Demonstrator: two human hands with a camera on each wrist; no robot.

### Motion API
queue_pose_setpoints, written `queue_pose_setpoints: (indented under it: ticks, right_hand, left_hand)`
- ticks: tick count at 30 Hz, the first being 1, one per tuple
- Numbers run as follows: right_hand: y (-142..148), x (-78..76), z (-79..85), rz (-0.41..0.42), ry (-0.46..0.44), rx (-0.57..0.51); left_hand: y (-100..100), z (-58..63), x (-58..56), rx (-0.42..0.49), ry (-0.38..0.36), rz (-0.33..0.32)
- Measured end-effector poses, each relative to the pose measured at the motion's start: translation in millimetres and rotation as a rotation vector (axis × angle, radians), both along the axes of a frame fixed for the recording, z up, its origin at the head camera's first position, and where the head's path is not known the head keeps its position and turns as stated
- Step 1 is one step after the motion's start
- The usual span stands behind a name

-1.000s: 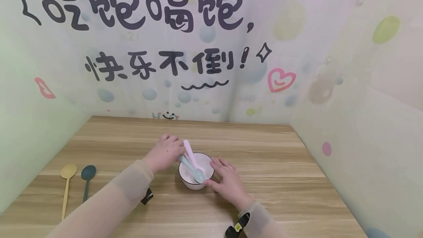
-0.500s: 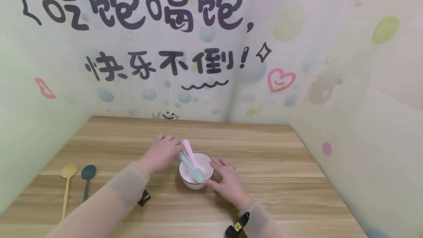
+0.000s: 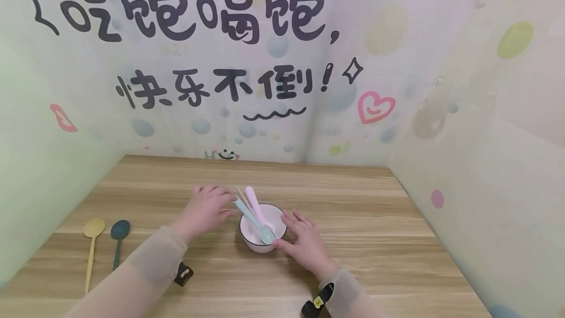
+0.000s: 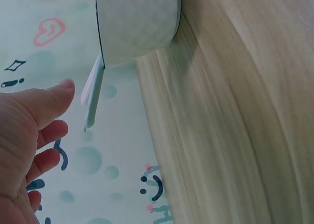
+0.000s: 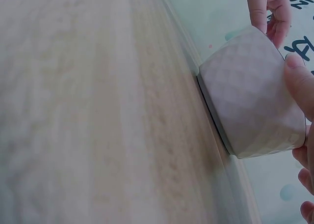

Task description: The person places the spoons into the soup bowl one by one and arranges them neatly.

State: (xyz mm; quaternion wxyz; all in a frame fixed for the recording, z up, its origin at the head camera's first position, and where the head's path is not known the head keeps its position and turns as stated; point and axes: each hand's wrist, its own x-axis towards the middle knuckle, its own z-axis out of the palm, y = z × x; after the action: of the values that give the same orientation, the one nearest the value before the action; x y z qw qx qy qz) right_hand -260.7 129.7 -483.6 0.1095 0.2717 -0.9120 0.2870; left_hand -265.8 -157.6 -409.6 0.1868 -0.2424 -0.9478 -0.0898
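A white bowl (image 3: 257,248) with a dark rim and faceted wall stands upright mid-table. Inside it a light blue spoon (image 3: 252,218) leans with its head low and its handle over the far left rim. A pink handle (image 3: 252,198) rises beside it, with a thin pale stick-like piece (image 3: 243,196) between them. My left hand (image 3: 204,211) hovers left of the bowl, fingers loosely spread near the blue handle's end; the left wrist view shows nothing in its grasp. My right hand (image 3: 308,245) holds the bowl's right side, thumb at the near rim and fingers around the far side.
On the left of the wooden table (image 3: 379,239) lie a yellow spoon (image 3: 94,228) and a dark teal spoon (image 3: 120,230). My left forearm crosses close to the teal spoon's handle. A printed wall (image 3: 309,131) backs the table, with side walls left and right.
My left hand has let go of the blue spoon's handle and drawn back to the left, uncovering the handle end and the thin pale piece. My right hand keeps its place on the bowl.
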Motion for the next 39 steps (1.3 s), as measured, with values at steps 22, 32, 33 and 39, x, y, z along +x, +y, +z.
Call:
queue_pose_setpoints:
  ticks: [22, 32, 33, 39]
  right_hand:
    - [0.0, 1.4, 0.6, 0.000, 0.011, -0.006]
    - [-0.4, 0.5, 0.4, 0.001, 0.014, -0.004]
    - [-0.5, 0.4, 0.6, 0.001, 0.015, -0.004]
    - [-0.4, 0.3, 1.1, 0.000, 0.016, -0.003]
  left_hand:
    - [-34.5, -8.4, 29.7, 0.267, -0.165, 0.172]
    - [-71.7, -15.8, 41.3, 0.389, -0.213, 0.192]
    - [-75.2, -16.4, 43.2, 0.399, -0.229, 0.199]
    - [-90.4, -19.3, 54.5, 0.408, -0.300, 0.279]
